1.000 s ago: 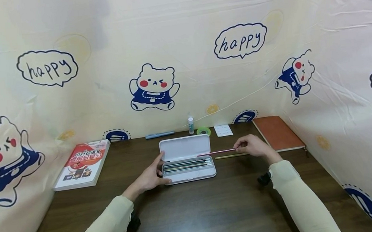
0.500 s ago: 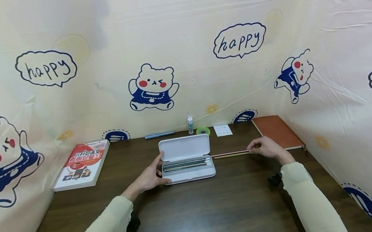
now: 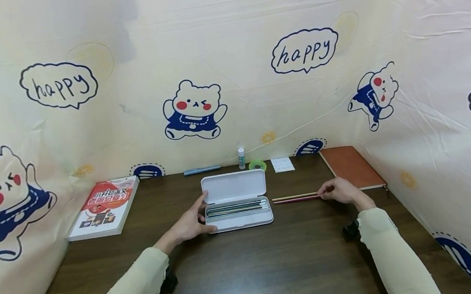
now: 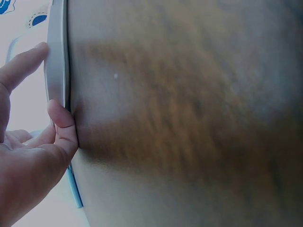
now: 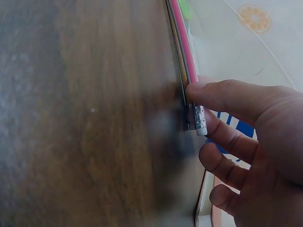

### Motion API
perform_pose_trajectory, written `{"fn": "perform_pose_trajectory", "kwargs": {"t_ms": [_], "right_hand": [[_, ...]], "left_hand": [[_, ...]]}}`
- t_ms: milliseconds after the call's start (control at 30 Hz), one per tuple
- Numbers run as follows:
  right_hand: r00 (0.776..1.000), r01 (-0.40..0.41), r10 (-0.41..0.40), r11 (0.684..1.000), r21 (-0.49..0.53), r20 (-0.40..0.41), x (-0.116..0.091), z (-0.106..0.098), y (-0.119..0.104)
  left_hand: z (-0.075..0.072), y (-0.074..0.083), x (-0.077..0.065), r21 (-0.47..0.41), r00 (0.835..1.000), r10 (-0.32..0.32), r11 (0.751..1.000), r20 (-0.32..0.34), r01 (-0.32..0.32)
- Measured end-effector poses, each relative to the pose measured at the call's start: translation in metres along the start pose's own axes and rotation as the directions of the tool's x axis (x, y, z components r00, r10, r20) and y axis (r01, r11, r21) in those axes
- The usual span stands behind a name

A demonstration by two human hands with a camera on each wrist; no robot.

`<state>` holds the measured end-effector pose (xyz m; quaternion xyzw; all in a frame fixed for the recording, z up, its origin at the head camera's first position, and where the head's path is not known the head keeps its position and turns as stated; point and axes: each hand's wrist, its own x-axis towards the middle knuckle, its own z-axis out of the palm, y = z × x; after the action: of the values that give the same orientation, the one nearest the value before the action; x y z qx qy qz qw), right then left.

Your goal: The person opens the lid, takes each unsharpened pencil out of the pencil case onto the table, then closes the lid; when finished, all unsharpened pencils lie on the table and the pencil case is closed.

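Note:
A white pencil case lies with its lid raised, several pencils inside its back compartment. My left hand grips its left end, thumb at the front corner and fingers towards the hinge; in the left wrist view fingertips touch the case's side. To the right of the case, my right hand pinches a pink pencil near its white eraser end, between thumb and index finger. A gold pencil lies right alongside it on the table; whether the fingers also hold that one, I cannot tell.
Along the back stand or lie a blue pen, a glue stick, a green tape roll and a white paper. A book sits at the left, a brown notebook at the right. Patterned cloth surrounds the table.
My right hand has moved right, bringing the pink pencil from in front of the lid to beside the gold pencil, now on its near side. The left hand has stayed on the case.

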<state>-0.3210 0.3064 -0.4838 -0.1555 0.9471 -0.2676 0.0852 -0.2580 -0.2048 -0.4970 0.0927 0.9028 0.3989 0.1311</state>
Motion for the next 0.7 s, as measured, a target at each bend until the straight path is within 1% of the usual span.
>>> {"fn": "perform_pose_trajectory", "kwargs": {"t_ms": [100, 267, 367, 533, 700], "right_hand": [[1.000, 0.021, -0.021, 1.000, -0.015, -0.012, 0.0000, 0.0012, -0.0001], [0.999, 0.044, -0.045, 0.999, -0.030, -0.023, 0.0007, 0.0017, 0.0003], [0.999, 0.040, -0.040, 0.999, -0.025, -0.024, 0.0014, 0.0021, 0.0016], [0.999, 0.039, -0.040, 0.999, -0.030, -0.020, 0.0019, 0.0022, 0.0017], [0.999, 0.036, -0.036, 0.999, 0.003, -0.016, 0.0024, 0.0021, -0.0055]], "left_hand": [[-0.0001, 0.0000, 0.0002, 0.000, 1.000, -0.002, 1.000, 0.000, 0.002], [-0.0012, -0.0011, 0.0008, -0.003, 1.000, 0.022, 1.000, 0.004, -0.022], [-0.0015, -0.0015, 0.0016, -0.008, 0.999, 0.032, 0.999, 0.005, -0.032], [-0.0022, -0.0019, 0.0021, -0.009, 0.999, 0.031, 0.999, 0.007, -0.031], [-0.0019, -0.0015, 0.0014, -0.010, 1.000, 0.025, 1.000, 0.003, -0.025]]}}
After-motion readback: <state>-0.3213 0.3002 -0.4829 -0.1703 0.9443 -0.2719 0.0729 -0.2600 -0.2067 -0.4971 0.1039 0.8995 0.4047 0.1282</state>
